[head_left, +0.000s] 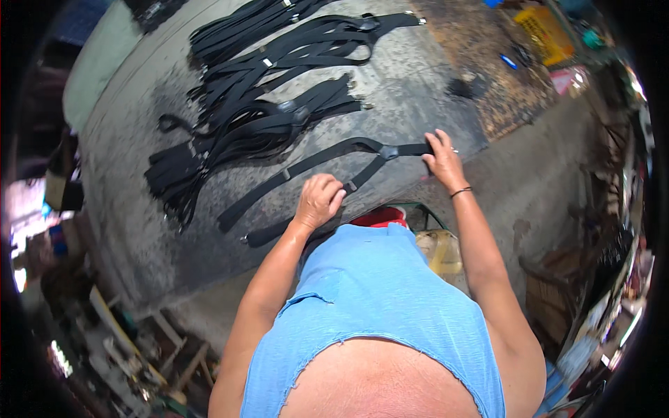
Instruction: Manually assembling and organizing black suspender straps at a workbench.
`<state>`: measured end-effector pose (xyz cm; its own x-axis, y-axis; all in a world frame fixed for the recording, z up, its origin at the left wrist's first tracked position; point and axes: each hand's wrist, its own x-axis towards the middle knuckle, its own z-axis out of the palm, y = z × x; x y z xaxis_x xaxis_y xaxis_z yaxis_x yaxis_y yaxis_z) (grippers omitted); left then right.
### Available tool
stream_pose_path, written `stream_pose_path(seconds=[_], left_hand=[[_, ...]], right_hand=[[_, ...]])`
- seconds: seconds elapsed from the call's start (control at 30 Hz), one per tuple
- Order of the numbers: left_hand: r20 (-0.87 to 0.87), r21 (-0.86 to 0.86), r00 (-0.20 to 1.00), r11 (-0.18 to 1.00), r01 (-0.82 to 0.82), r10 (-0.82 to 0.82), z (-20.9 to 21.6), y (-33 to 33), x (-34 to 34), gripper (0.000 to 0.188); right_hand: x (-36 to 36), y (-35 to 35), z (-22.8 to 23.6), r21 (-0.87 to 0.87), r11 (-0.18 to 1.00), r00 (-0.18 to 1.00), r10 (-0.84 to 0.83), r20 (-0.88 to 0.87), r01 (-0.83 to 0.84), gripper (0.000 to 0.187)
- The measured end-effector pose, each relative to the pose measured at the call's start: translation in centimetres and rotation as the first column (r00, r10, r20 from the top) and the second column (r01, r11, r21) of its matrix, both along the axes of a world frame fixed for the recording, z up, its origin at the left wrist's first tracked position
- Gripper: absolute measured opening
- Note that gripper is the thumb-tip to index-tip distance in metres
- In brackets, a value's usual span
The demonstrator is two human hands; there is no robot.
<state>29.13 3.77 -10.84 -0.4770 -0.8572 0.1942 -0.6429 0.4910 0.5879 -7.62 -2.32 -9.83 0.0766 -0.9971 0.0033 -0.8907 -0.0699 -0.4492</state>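
A pair of black Y-shaped suspenders [303, 165] lies spread across the grey table in front of me. Its dark joining patch [389, 152] sits between my hands, with the two long straps running off to the left. My left hand [319, 202] is curled closed at the nearer strap, fingertips beside its metal slider [351, 186]. The short single end is under my right hand [444, 164], whose fingers bend over it; a bit of metal shows just past them. Part of the nearer strap is hidden by my left hand.
Several bundles of black suspenders [279, 122] are piled on the far left of the table [230, 268]. A worn brown board [481, 49] carries a blue pen-like item [509, 62] and a yellow basket [546, 35]. Below the near edge is a red item [380, 217].
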Motion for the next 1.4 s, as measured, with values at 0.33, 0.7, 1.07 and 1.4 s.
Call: stream_pose_path(seconds=[0.33, 0.7, 1.07, 1.4], left_hand=[[0.334, -0.133, 0.781, 0.847, -0.515, 0.527, 0.8, 0.1, 7.4, 0.044], [0.036, 0.119, 0.917, 0.909, -0.399, 0.398, 1.7, -1.3, 8.1, 0.013], [-0.053, 0.481, 0.909, 0.809, -0.339, 0.412, 3.7, -3.3, 7.9, 0.020], [-0.097, 0.442, 0.931, 0.854, -0.276, 0.351, 3.5, -3.7, 7.4, 0.020]], right_hand=[[-4.0, -4.8, -0.4, -0.074, 0.957, 0.958, 0.272, -0.095, -0.279, 0.017], [18.1, -1.6, 3.4, -0.027, 0.896, 0.798, 0.409, 0.442, -0.444, 0.026], [26.3, -2.9, 2.2, 0.214, 0.726, 0.747, 0.570, 0.342, -0.653, 0.015], [26.5, -2.7, 1.9, 0.186, 0.771, 0.784, 0.550, 0.289, -0.609, 0.016]])
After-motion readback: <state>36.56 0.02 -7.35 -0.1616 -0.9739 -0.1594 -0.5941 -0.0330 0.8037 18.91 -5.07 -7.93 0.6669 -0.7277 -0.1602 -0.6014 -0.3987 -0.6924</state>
